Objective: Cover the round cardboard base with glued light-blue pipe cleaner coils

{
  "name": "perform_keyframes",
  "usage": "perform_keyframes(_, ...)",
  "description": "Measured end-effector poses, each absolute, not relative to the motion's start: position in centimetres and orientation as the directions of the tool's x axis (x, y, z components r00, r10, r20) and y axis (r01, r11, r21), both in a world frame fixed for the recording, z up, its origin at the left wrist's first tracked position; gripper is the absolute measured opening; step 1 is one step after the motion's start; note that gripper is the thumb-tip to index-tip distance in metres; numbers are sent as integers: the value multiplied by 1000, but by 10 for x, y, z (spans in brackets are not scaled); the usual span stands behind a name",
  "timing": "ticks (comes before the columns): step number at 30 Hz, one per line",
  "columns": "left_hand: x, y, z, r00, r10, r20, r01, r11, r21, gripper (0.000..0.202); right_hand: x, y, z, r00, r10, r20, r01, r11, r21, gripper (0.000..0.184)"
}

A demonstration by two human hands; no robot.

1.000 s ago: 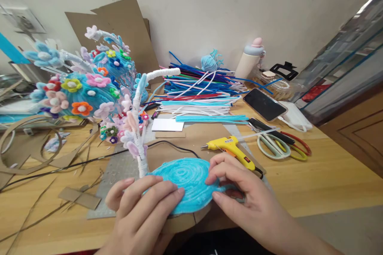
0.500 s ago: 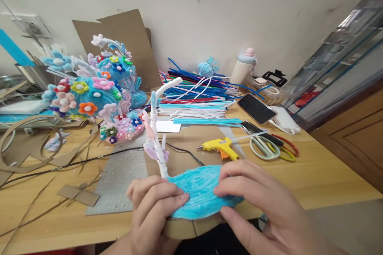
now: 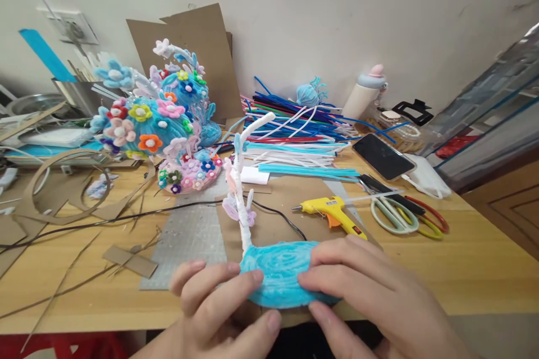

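Note:
A blue oval base (image 3: pixel 278 269) covered in coiled pipe cleaner is held level near the table's front edge. From its far left rim rises a white wrapped stem (image 3: pixel 243 219), bent at the top and bearing pale pink and lilac petals. My left hand (image 3: pixel 223 303) grips the base's left side, index fingertip on top and thumb at the near rim. My right hand (image 3: pixel 370 286) pinches the right side, fingers above and thumb against the lower edge. Just beyond lies a yellow glue gun (image 3: pixel 330 213), nozzle pointing left.
Flower-covered blue pieces (image 3: pixel 151 123) stand at the back left. Bundled pipe cleaners (image 3: pixel 295 123) lie by the wall. Scissors (image 3: pixel 391 216), a phone (image 3: pixel 383 157) and a bottle (image 3: pixel 364 92) are on the right. Cardboard rings (image 3: pixel 33 190) and a black cord (image 3: pixel 126 213) lie left.
The view has shifted, so the table's things appear farther right. My left thumb now shows at the base's near rim, and the left fingers have spread. The right hand keeps its pinch.

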State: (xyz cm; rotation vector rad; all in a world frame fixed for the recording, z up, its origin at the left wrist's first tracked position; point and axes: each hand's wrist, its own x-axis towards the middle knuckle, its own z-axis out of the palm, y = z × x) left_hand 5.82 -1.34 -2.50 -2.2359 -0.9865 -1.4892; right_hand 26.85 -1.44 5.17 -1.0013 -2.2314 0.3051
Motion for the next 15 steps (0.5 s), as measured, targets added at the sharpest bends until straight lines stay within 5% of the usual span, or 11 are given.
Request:
perform_keyframes(9, 54, -14, -28, 307, 371, 876, 666, -742, 81, 23, 270, -16, 48, -490, 724, 486, 586, 686, -431, 23)
perform_keyframes(12, 53, -13, -26, 302, 351, 886, 651, -755, 77, 12, 272, -17, 49, -487, 722, 492, 582, 688, -433, 24)
perform_keyframes(15, 52, -12, -9, 212, 486, 848, 513, -794, 327, 13, 273, -17, 48, -495, 718, 489, 578, 692, -432, 24)
